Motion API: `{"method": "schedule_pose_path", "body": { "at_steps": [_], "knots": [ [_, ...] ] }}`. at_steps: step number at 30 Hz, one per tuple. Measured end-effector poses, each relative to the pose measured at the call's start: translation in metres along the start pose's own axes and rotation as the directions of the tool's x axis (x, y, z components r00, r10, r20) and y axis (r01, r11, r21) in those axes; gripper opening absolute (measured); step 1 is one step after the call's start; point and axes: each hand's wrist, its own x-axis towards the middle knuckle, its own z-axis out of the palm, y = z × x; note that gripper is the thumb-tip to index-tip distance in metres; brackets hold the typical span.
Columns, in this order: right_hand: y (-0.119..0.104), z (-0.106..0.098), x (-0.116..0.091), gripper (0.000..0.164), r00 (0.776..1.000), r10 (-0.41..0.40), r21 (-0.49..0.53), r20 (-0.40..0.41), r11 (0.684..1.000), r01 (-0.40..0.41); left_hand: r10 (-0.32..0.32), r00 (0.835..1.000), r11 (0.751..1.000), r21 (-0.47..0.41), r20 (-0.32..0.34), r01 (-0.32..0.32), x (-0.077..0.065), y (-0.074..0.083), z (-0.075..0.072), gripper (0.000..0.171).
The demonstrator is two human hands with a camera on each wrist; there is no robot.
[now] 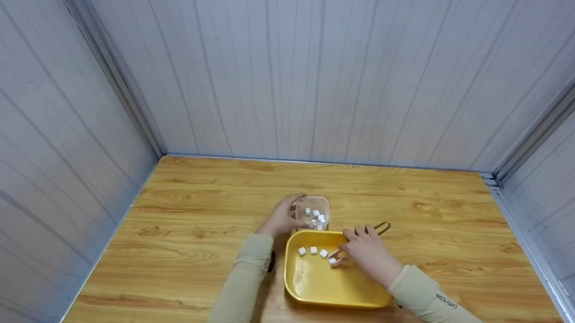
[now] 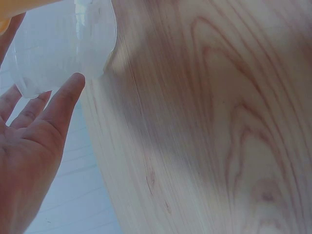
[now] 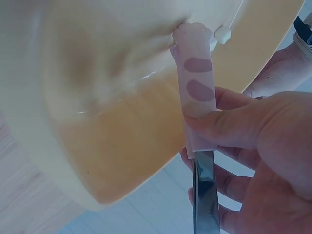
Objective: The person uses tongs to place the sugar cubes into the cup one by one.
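My left hand (image 1: 281, 217) grips the side of a clear plastic container (image 1: 318, 201) just behind the yellow tray (image 1: 306, 286). Several white cubes (image 1: 316, 213) lie inside that container. In the left wrist view, fingertips (image 2: 74, 83) touch its clear wall. My right hand (image 1: 370, 252) pinches tongs (image 3: 197, 73) with pale pink, paw-shaped tips and a metal body. The tips reach down into the tray at a white cube (image 1: 332, 262); whether they clasp it I cannot tell. Beside it, more white cubes (image 1: 313, 250) sit in a row near the tray's far side.
The tray stands on a wood-grain table (image 1: 197, 225) close to the front. Pale panel walls (image 1: 291, 74) enclose the table at the back and on both sides. Bare wood shows left and right of the tray.
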Motion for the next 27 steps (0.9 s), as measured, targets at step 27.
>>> {"method": "schedule_pose_path", "body": {
  "at_steps": [27],
  "knots": [
    [0.0022, -0.0015, -0.0025, 0.016, 1.0, 0.0, 0.012, -0.005, 1.0, 0.0, 0.025, 1.0, 0.999, -0.024, -0.013, -0.025, -0.0011, 0.0004, 0.0011, 0.08]
  ]
}}
